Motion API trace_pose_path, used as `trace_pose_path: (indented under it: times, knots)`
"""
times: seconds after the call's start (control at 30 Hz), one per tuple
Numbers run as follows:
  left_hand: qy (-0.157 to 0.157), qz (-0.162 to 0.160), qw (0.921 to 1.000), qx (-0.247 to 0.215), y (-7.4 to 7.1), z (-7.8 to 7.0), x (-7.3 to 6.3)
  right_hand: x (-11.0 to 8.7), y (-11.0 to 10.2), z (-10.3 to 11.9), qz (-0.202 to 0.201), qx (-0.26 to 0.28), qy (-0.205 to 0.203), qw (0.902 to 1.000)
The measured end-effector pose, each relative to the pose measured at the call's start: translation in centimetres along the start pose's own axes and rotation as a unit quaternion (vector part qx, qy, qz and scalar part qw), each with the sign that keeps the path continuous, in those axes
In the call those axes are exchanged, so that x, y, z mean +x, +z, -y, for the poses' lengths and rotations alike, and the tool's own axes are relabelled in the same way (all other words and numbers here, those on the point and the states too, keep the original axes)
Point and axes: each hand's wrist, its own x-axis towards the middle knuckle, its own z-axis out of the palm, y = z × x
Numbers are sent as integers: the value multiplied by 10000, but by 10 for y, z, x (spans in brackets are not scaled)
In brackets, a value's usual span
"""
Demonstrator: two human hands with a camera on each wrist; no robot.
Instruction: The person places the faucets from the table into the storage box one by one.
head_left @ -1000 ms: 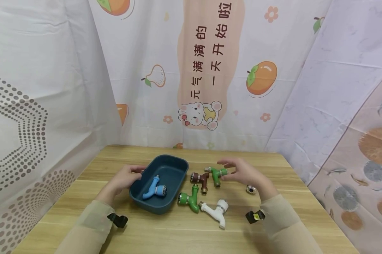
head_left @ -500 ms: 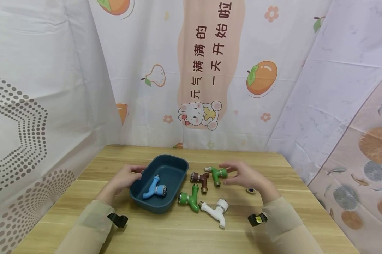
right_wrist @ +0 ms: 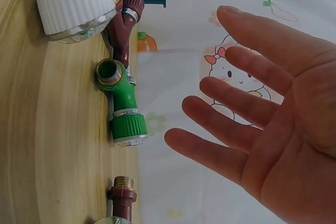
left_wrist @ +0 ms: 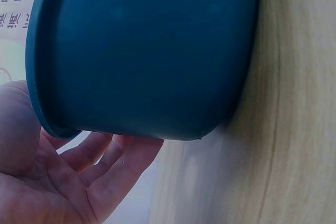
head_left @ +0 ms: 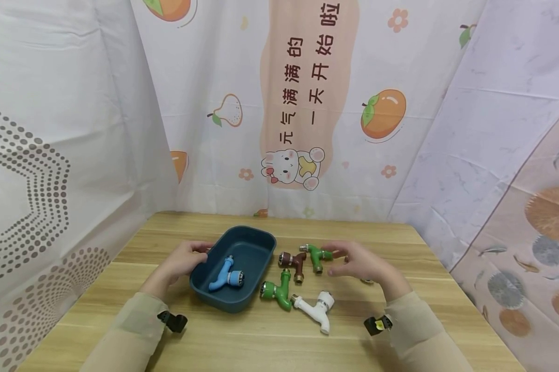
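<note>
I'm looking into a makeshift booth [head_left: 117, 129], room type unclear from here: printed cloths [head_left: 247, 160] enclose a wooden desk [head_left: 261, 341] on three sides.

The basin [head_left: 255, 253] at the left hand [head_left: 183, 260] is dark teal; the tap [head_left: 223, 274] inside it is sky blue. At the fingers of the right hand [head_left: 359, 261], a green tap [head_left: 316, 257] has a silver end; beyond it, a maroon tap [head_left: 298, 264] shows brass. Nearer than the right hand are another green tap [head_left: 281, 295] and a white tap [head_left: 316, 312]. A partly seen piece [right_wrist: 123, 205] by the right hand is maroon with brass thread. Both hands lie over a desk [head_left: 247, 346] of yellowish wood grain, in beige sleeves [head_left: 121, 338]. Ahead of them, the white curtain [head_left: 200, 62] carries orange fruit and brown characters on peach.
</note>
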Motion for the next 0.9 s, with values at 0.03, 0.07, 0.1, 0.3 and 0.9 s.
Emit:
trace_pose_path:
  times: [0.03,0.07,0.1,0.3,0.9]
  knots:
    - [46,31,10000,33,0,0,0,0,1,0,8,-6,26,10000]
    - [10,6,10000,-3,0,0,0,-1,1,0,9,-19,29,10000]
    - [16,6,10000,0,0,0,0,-1,2,-1,15,-1,58,10000]
    - [22,-35,10000,27,0,-1,-2,-3,6,-4,88,129,27,9999]
    - [70,33,10000,27,0,-3,-3,-8,21,-12,539,245,105,9982]
